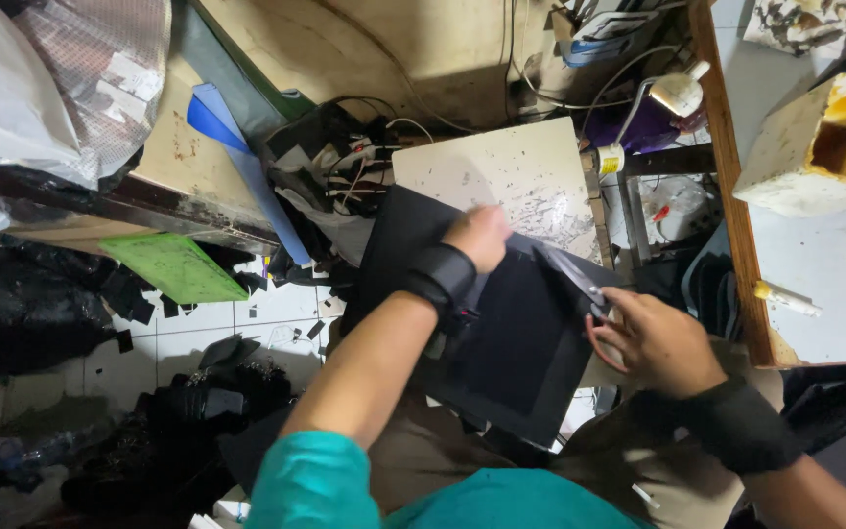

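White floor tiles (pixel 247 318) with dark joints lie under the workplace, and small black offcuts (pixel 173 306) are scattered on them. Seen from the head camera, a pale square board (pixel 521 176), scratched and speckled with dark marks, rests in front of the person. On top of it and over the lap lies a large black sheet of matte, flexible material (pixel 521 343), with straight edges and one corner hanging down.

The left hand (pixel 480 237), with a black wrist band, presses flat on the upper part of this sheet; its fingers are blurred. The right hand (pixel 653 338), also with a dark band at the wrist, is closed around the handles of grey metal scissors (pixel 575 274), whose blades point up and left at the sheet's right edge.

At the left, a green flat sheet (pixel 173 266) leans near a blue strip (pixel 237 157). At the right, a wooden-edged white table (pixel 834 284) carries a stained cardboard box (pixel 815 147).
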